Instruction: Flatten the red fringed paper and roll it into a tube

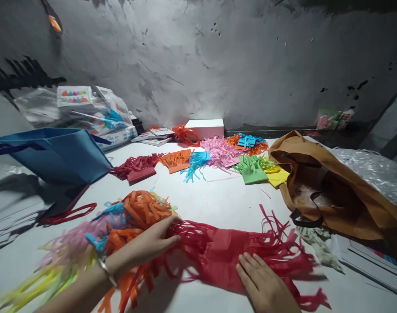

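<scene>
A red fringed tissue-paper sheet (pixel 224 252) lies spread on the white table (pixel 218 200) in front of me. My right hand (pixel 262 282) rests flat on its near edge, fingers stretched out. My left hand (pixel 153 241), with a metal bangle at the wrist, reaches across a pile of orange, pink, blue and yellow fringed paper (pixel 120 226). Its fingers are curled on the red sheet's left end.
Folded fringed papers in red, orange, blue, pink, green and yellow (pixel 201 163) lie in a row further back. A blue bag (pixel 55 152) sits at left and an open brown bag (pixel 332 187) at right. A white box (pixel 205 127) and paper packets (pixel 87 108) stand by the wall.
</scene>
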Demonstrator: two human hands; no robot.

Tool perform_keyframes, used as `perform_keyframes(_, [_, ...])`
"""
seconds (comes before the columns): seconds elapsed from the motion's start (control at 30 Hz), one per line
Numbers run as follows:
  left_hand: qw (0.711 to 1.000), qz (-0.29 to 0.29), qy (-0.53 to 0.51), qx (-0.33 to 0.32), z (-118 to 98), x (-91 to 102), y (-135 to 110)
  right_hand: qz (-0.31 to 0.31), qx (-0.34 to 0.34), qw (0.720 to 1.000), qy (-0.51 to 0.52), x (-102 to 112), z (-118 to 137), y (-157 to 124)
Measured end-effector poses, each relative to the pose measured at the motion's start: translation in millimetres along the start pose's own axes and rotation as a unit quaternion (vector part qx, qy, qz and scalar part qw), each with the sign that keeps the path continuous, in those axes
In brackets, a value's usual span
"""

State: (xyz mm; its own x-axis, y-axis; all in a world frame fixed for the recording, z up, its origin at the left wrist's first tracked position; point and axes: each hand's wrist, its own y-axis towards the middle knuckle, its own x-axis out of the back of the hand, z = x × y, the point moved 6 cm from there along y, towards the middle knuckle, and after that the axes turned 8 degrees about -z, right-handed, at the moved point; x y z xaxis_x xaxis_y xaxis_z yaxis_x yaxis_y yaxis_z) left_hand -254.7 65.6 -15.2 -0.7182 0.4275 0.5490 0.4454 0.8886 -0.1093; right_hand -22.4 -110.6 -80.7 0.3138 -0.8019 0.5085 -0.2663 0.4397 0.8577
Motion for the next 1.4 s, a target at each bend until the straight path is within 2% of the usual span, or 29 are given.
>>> perform_keyframes(0.03, [0.992,-0.057,0.079,-0.081,-10,0.9,-8,-0.002,-0.005,1.0,0.008,-3,4,-2])
perform_keyframes(0.07, [0.973,-0.086,0.141,-0.159,-22,-7.0,-19,-0.004,-0.011,1.0,0.015,-3,5,-2])
perform_keyframes(0.1, [0.955,-0.081,0.179,-0.223,-32,-22.9,-30,-0.006,-0.019,1.0,0.021,-1,4,-1])
perform_keyframes(0.17, [0.927,-0.002,0.217,-0.306,-43,-67.3,-48,0.019,-0.014,0.999,0.03,6,1,3])
perform_keyframes(0.2, [0.914,0.029,0.236,-0.329,-45,-88.1,-54,0.045,-0.002,0.998,0.032,9,0,6])
perform_keyframes(0.27, [0.897,0.053,0.263,-0.351,-44,-118.9,-58,0.095,0.02,0.995,0.028,14,-2,9])
perform_keyframes(0.3, [0.893,0.051,0.27,-0.358,-42,-128.4,-57,0.116,0.031,0.992,0.029,17,-3,10])
perform_keyframes(0.37, [0.887,0.043,0.262,-0.377,-39,-137.9,-55,0.117,0.033,0.991,0.049,23,-5,9])
perform_keyframes(0.5, [0.885,0.04,0.224,-0.407,-33,-136.8,-54,0.106,0.018,0.986,0.124,23,-8,-1])
perform_keyframes(0.57, [0.892,0.043,0.207,-0.4,-30,-133.5,-54,0.127,0.01,0.981,0.144,20,-9,-7])
perform_keyframes(0.63, [0.901,0.039,0.188,-0.388,-28,-129.5,-54,0.148,-0.035,0.979,0.14,18,-14,-11])
perform_keyframes(0.73, [0.916,0.037,0.154,-0.369,-27,-125.6,-52,0.188,-0.145,0.965,0.109,19,-22,-10])
perform_keyframes(0.8, [0.923,0.035,0.136,-0.358,-27,-124.7,-49,0.212,-0.17,0.956,0.108,20,-22,-5])
perform_keyframes(0.87, [0.927,0.029,0.121,-0.353,-27,-124.4,-46,0.215,-0.159,0.957,0.117,20,-17,4])
perform_keyframes(1.0, [0.937,0.023,0.101,-0.333,-28,-122.2,-44,0.156,-0.131,0.974,0.102,20,-13,18])
perform_keyframes(1.1, [0.937,0.035,0.116,-0.327,-28,-119.9,-47,0.144,-0.108,0.98,0.079,21,-12,19])
perform_keyframes(1.17, [0.931,0.052,0.145,-0.33,-29,-119.3,-50,0.151,-0.128,0.975,0.103,23,-15,19])
perform_keyframes(1.23, [0.932,0.074,0.181,-0.305,-29,-118.8,-49,0.175,-0.185,0.957,0.139,22,-22,18])
perform_keyframes(1.3, [0.939,0.092,0.218,-0.251,-30,-117.4,-40,0.197,-0.223,0.942,0.152,19,-26,20])
perform_keyframes(1.4, [0.933,0.138,0.285,-0.171,-35,-118.6,-17,0.181,-0.253,0.945,0.105,14,-31,22])
